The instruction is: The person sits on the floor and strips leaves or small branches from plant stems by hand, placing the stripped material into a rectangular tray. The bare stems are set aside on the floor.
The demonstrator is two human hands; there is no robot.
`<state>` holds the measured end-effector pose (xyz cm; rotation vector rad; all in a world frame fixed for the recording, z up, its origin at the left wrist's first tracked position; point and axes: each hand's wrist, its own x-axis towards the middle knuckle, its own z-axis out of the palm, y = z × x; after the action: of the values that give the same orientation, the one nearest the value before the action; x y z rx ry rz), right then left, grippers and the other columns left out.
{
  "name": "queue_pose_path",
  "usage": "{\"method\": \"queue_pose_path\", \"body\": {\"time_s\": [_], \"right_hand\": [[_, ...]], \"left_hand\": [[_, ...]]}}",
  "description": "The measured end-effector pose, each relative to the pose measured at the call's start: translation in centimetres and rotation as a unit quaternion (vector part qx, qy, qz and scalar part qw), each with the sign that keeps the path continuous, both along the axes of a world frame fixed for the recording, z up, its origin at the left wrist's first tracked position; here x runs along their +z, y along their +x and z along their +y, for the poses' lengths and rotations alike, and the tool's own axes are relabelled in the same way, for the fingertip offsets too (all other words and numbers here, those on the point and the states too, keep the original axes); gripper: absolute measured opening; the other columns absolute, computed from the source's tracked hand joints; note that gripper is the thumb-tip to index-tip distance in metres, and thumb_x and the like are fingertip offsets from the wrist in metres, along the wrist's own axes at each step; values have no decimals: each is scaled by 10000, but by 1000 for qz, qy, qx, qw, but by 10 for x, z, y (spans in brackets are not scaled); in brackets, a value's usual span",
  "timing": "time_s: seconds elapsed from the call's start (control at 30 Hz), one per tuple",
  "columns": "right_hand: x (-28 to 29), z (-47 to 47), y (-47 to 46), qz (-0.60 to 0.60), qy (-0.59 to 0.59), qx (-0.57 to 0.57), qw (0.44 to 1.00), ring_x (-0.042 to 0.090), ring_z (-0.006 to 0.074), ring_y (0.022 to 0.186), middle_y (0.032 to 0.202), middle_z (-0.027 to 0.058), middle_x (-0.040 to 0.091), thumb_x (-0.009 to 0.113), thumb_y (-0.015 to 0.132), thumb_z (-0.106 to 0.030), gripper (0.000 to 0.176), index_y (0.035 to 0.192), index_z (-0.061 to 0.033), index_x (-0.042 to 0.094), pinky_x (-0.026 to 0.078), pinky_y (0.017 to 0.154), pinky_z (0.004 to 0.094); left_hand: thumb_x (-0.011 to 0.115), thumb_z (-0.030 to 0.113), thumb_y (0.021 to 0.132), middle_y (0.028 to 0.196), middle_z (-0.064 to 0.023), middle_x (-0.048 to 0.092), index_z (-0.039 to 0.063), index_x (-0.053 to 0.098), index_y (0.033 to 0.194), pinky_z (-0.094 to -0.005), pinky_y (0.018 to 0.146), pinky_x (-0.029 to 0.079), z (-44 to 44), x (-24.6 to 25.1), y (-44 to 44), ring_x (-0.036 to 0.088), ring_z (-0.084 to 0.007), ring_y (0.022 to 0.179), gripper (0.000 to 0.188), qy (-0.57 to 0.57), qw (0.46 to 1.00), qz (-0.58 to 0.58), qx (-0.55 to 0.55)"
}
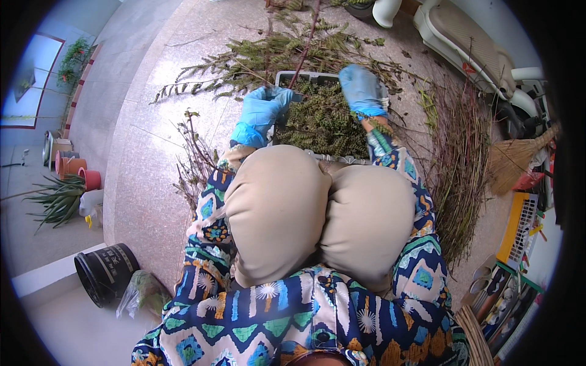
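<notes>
A basket (325,77) full of picked green plant tips (320,123) stands on the floor before my knees. Above its left edge, my left hand (265,110) in a blue glove is closed on a reddish plant stem (306,50) that rises away from me. My right hand (361,89), also gloved in blue, is over the basket's right edge, blurred; its fingers cannot be made out clearly. Leafy cut branches (229,64) lie spread beyond the basket.
A long heap of bare stems (460,183) lies at the right, near a straw broom (517,160) and a white scooter (467,41). More stems (197,160) lie beside my left arm. A black bucket (107,274) and a plastic bag (144,293) are at the lower left.
</notes>
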<state>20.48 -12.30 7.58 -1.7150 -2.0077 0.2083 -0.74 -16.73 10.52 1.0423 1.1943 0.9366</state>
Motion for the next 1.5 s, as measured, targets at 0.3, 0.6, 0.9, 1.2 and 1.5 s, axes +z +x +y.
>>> {"method": "queue_pose_path", "body": {"time_s": [0.3,0.6,0.9,1.2,1.5], "right_hand": [[39,-47,-43,586,-217,190,758,538,103,826,900,23,633,574,816,-327,313,1016,-87,590,414,725,233],[33,-38,-40,668,-369,89,640,468,40,642,778,-5,627,527,836,-378,322,981,-100,601,327,570,192],[27,-44,-38,647,-361,88,665,493,53,666,769,0,626,561,820,-251,209,890,-71,641,338,571,190],[22,-44,-40,714,-268,72,642,579,95,744,875,41,621,555,828,-123,183,987,-39,593,441,650,209],[22,-43,-44,584,-238,71,773,558,64,663,808,16,639,575,831,-177,176,945,-58,637,443,590,202]], "left_hand": [[655,274,774,617,47,526,68,626,788,-204,409,370,15,-28,3,418,-53,482,209,26,992,-9,123],[662,249,770,656,25,563,60,600,815,-201,416,380,15,-30,9,463,-56,511,204,76,990,-27,112],[698,218,737,682,17,584,58,596,831,-195,476,394,14,-32,12,496,-57,566,211,90,983,-66,145],[690,188,737,653,9,562,92,576,783,-184,444,346,2,-10,9,433,-47,492,157,-38,996,-67,32],[704,232,725,647,5,570,85,608,840,-211,427,359,-2,-15,7,460,-63,480,210,-74,991,-111,5]]}}
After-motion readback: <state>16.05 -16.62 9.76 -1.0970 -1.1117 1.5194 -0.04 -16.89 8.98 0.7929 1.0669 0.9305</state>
